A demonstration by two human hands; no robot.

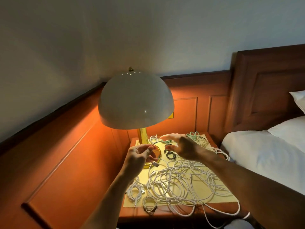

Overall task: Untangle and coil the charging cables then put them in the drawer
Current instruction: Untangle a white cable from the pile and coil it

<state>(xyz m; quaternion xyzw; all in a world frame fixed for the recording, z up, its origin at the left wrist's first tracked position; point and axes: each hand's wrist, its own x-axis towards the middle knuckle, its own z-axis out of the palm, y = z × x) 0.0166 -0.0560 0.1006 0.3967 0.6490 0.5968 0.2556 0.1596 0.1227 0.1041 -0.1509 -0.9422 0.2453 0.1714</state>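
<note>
A big tangle of white charging cables [179, 180] covers the nightstand top [227, 198]. My left hand [140, 156] pinches one white cable [157, 142] near its USB plug [155, 164], which hangs below the fingers. The cable arcs up from there toward my right hand [183, 148], which hovers over the table with fingers spread; whether it touches the cable I cannot tell. Small white coils [149, 205] lie at the front left. A black cable [170, 154] and a mint green cable [194, 135] lie at the back. No drawer is in view.
A table lamp with a large dome shade [136, 101] and a brass base [154, 154] stands lit at the nightstand's back left. Wood panelling runs behind and to the left. A bed with white sheets [267, 156] and a headboard is on the right. One cable hangs over the front edge.
</note>
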